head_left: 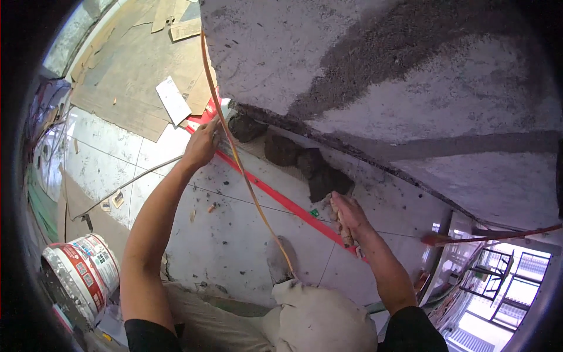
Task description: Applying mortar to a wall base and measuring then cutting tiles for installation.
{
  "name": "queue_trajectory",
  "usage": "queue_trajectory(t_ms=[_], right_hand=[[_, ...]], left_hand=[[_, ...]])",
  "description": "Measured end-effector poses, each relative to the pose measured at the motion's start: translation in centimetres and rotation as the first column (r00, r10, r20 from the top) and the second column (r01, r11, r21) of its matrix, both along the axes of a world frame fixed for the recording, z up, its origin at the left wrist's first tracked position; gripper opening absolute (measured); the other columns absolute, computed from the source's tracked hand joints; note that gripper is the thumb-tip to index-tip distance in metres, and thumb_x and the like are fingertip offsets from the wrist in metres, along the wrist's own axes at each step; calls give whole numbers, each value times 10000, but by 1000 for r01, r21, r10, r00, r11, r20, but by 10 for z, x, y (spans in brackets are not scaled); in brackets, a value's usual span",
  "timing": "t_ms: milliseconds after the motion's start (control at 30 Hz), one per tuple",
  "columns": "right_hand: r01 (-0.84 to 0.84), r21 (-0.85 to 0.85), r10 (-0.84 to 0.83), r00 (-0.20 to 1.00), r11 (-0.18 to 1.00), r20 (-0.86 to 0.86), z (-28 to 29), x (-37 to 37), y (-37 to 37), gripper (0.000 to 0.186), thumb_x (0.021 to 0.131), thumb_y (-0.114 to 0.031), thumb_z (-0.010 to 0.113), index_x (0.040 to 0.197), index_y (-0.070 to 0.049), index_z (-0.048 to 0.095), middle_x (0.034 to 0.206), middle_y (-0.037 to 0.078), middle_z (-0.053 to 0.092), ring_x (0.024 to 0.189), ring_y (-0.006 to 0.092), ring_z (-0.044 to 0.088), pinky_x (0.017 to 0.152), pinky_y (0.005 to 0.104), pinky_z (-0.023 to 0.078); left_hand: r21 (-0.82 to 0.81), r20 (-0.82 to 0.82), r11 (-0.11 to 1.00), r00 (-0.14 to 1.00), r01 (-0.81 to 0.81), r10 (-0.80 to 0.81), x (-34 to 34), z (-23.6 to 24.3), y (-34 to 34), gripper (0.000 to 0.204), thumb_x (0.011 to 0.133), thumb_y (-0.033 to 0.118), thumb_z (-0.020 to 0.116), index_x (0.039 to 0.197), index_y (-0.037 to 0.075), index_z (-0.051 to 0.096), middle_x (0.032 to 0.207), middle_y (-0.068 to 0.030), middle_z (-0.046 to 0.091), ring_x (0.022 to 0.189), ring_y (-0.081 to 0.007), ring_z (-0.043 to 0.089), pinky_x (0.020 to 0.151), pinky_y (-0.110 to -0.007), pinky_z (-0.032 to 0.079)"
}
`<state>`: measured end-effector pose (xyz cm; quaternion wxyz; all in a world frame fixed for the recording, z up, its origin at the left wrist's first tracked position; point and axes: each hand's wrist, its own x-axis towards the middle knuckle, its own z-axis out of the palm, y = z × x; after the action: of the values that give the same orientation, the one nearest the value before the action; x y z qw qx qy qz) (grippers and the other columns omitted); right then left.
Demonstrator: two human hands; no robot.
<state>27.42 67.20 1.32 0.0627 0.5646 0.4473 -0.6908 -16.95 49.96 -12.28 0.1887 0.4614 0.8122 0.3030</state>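
My left hand (pixel 202 144) is closed at the upper end of a long red strip (pixel 272 193) lying slantwise on the tiles; its fingertips are partly hidden. An orange cable (pixel 239 158) hangs down just beside that hand. My right hand (pixel 350 212) grips the tan, mortar-smeared handle of a trowel (pixel 345 230). Its dark blade seems to lie against a clump of wet mortar (pixel 328 179), and I cannot clearly part the two. More dark mortar clumps (pixel 280 149) sit in a row between the red strip and the foot of the wall.
A wall (pixel 422 100) with damp grey patches rises at the right. Cardboard (pixel 129 76) covers the floor at the far left, with a white tile piece (pixel 173 101) on it. A mortar-stained bucket (pixel 88 273) tilts at the lower left. Barred windows (pixel 504 287) show at the lower right.
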Motion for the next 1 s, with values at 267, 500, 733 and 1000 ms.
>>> queue_trajectory(t_ms=[267, 500, 733, 1000], right_hand=[[30, -530, -185, 952, 848, -243, 68, 57, -43, 454, 1127, -467, 448, 1213, -64, 639, 723, 7, 513, 477, 118, 460, 427, 304, 391], [-48, -374, -21, 984, 926, -178, 111, 94, -78, 406, 1095, -365, 518, 1260, -8, 619, 899, 80, 647, 652, 183, 599, 524, 322, 483], [-537, 481, 701, 659, 693, -273, 183, -114, -116, 638, 982, -503, 644, 1215, 86, 721, 670, -51, 551, 518, 52, 422, 502, 241, 306], [-499, 744, 888, 134, 444, -440, 276, -343, -346, 335, 980, -163, 651, 1243, 44, 652, 991, 142, 710, 770, 233, 678, 693, 325, 546]], left_hand=[[74, 6, 996, 999, -39, 39, -26, 57, -48, 510, 981, 96, 670, 1476, 40, 561, 1308, -242, 694, 1251, -390, 652, 1068, -438, 501], [105, -155, 994, 987, -24, 41, -18, 66, -190, 343, 910, 11, 704, 1252, 31, 713, 1226, -183, 730, 1177, -339, 686, 1046, -423, 524], [-24, 243, 956, 926, -291, 288, 98, 30, -322, 296, 976, 268, 626, 1206, 122, 742, 1100, -167, 747, 1038, -403, 694, 914, -504, 549], [165, 624, 865, 729, -474, 280, 167, 63, -394, 352, 1031, 304, 635, 1297, 92, 727, 1232, -167, 740, 1112, -354, 703, 964, -456, 540]])
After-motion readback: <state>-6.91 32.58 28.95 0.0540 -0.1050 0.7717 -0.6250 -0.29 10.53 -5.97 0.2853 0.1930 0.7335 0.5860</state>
